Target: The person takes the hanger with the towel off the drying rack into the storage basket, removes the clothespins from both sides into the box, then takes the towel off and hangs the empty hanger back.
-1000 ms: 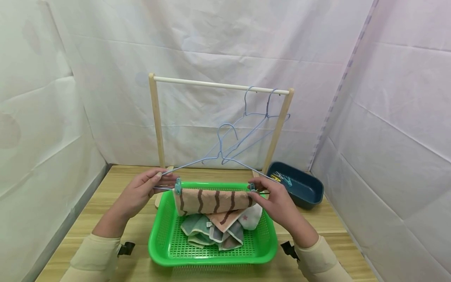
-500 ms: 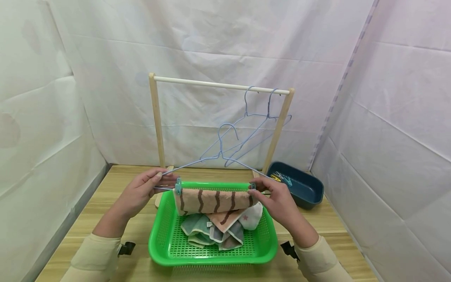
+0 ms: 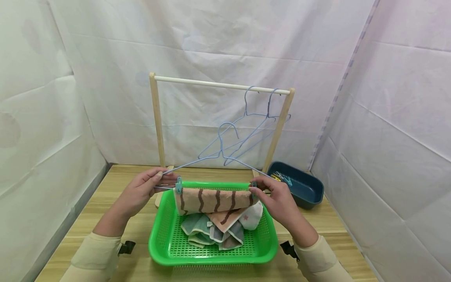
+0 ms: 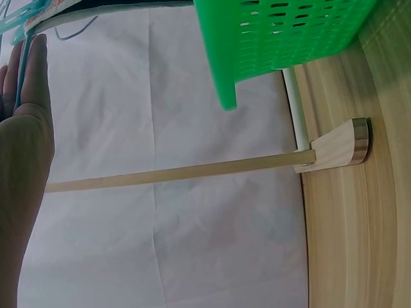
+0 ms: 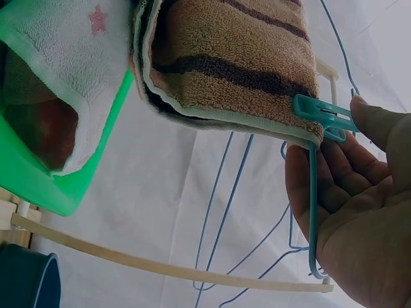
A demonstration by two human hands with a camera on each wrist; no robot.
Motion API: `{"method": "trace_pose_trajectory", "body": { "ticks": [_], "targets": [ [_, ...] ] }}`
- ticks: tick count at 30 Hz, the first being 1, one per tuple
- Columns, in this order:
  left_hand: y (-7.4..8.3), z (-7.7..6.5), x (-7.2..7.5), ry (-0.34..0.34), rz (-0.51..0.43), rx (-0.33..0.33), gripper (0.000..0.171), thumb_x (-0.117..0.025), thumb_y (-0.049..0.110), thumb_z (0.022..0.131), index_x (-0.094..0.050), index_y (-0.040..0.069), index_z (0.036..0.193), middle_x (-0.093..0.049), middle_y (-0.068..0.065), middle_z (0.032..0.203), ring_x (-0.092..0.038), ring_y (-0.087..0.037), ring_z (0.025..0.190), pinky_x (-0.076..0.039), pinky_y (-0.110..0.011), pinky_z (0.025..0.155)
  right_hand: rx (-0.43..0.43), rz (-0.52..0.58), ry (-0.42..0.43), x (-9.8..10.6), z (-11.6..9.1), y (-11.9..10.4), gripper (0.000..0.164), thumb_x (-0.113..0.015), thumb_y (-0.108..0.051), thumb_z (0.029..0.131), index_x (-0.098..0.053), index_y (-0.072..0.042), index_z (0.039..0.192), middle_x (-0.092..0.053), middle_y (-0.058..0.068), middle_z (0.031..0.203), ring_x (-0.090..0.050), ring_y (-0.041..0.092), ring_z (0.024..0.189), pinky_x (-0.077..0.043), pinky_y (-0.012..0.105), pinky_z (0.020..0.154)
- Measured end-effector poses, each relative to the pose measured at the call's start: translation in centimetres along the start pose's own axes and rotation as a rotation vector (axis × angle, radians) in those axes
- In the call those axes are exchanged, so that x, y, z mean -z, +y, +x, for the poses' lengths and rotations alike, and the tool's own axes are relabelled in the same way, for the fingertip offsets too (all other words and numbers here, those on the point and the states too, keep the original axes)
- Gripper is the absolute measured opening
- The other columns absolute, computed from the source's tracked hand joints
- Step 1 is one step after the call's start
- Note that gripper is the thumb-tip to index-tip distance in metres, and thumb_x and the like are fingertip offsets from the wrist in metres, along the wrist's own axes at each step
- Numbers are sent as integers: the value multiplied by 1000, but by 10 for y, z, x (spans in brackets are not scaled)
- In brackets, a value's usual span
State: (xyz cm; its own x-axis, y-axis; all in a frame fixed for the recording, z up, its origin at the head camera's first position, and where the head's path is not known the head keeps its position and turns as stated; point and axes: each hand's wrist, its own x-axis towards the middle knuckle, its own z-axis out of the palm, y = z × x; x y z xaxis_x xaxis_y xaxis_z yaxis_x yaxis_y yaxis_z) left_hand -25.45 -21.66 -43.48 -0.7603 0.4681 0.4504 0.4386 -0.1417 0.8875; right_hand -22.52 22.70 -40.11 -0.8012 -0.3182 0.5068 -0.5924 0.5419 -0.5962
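A blue wire clothes hanger (image 3: 221, 153) is held up over the green basket (image 3: 211, 261), its hook upward. A brown-striped towel (image 3: 208, 200) hangs folded over its lower bar. My left hand (image 3: 141, 192) grips the hanger's left corner, thumb on the sloping wire. One teal clothespin (image 3: 179, 186) clips the towel's left end to the bar. At the right end, my right hand (image 3: 278, 197) pinches another teal clothespin (image 5: 314, 110), which sits on the towel's edge. In the right wrist view, the hanger's right corner lies against the palm.
More towels (image 3: 202, 227) lie heaped in the basket. Behind it stands a wooden rack (image 3: 157, 117) with a white rod (image 3: 211, 83), where two empty hangers (image 3: 246, 113) hang at the right. A dark blue bin (image 3: 313, 192) with several clothespins (image 3: 282, 178) stands back right.
The hanger, towel and both hands have risen very slightly. My right hand stays at the right clothespin. The two hangers on the rod have swung a little.
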Motion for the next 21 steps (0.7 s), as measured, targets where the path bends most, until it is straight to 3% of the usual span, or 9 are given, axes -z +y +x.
{"method": "trace_pose_trajectory", "body": {
  "ticks": [8,14,21],
  "targets": [
    [1,1,-1,0,-1,-7,40,-31,6,122,-50,-21,145,-75,-1,139,-72,-15,128,-62,-30,105,6,-9,6,0,0,0,13,-78,-19,106,-78,-20,119,-79,-9,102,-75,9,94,-68,36,78],
    [2,1,-1,4,-3,-2,38,-32,6,122,-56,-13,145,-75,-2,139,-73,-15,128,-62,-30,105,3,-13,1,0,0,0,11,-77,-17,106,-78,-22,116,-78,-12,101,-73,9,93,-67,37,77],
    [2,1,-1,1,-5,-5,39,-32,6,122,-50,-21,145,-75,-3,140,-73,-16,128,-62,-31,105,-18,-30,19,-1,-1,-2,9,-79,-19,105,-80,-24,112,-79,-10,102,-74,10,94,-66,33,75]
  ]
}}
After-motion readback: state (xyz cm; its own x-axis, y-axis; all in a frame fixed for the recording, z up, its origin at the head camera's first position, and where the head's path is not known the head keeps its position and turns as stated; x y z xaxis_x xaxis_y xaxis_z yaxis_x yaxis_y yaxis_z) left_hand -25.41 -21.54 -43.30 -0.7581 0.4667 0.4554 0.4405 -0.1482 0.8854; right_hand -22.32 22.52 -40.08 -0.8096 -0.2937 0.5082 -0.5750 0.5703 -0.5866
